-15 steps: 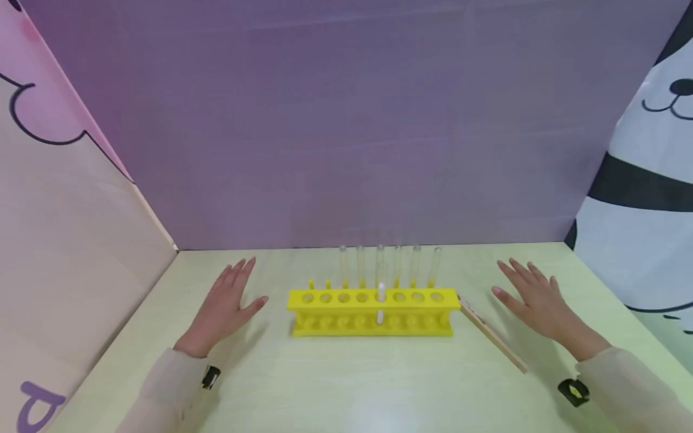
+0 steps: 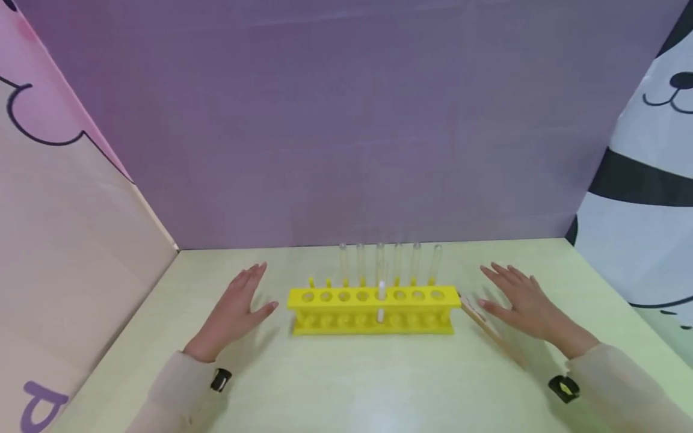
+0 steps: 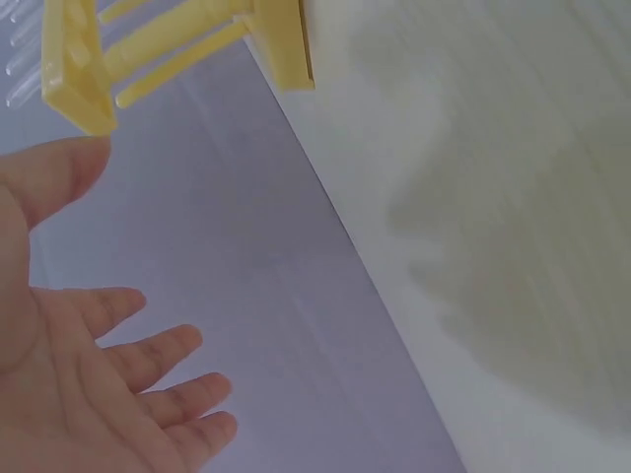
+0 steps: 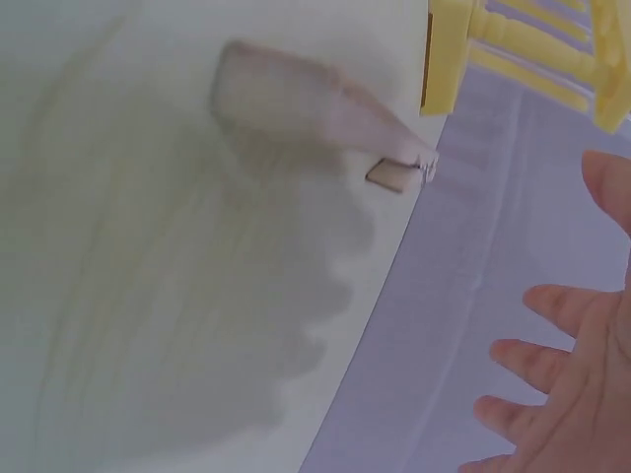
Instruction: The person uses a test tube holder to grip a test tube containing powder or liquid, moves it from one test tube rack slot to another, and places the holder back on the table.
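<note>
A yellow test tube rack (image 2: 373, 297) stands on the table between the hands. Several clear test tubes (image 2: 415, 263) sit upright along its back, and a white piece (image 2: 381, 291) shows in one of its front holes. My left hand (image 2: 233, 319) is held to the left of the rack, fingers extended and thumb apart, holding nothing. On the other side, my right hand (image 2: 533, 310) is spread in the same way with nothing in it. Close by it lies a wooden test tube clamp (image 2: 489, 331), whose metal spring (image 4: 426, 166) shows in the right wrist view.
A pale wood-grain table (image 2: 346, 385) lies under everything. Behind it rises a purple backdrop (image 2: 346, 132). Printed panels close off both sides, a pink and cream one (image 2: 65, 240) at left and a panda print (image 2: 639, 240) at right.
Both hands have moved slightly inward, the left one to the right and the right one to the left, nearer the rack. The rack and clamp have stayed in place.
</note>
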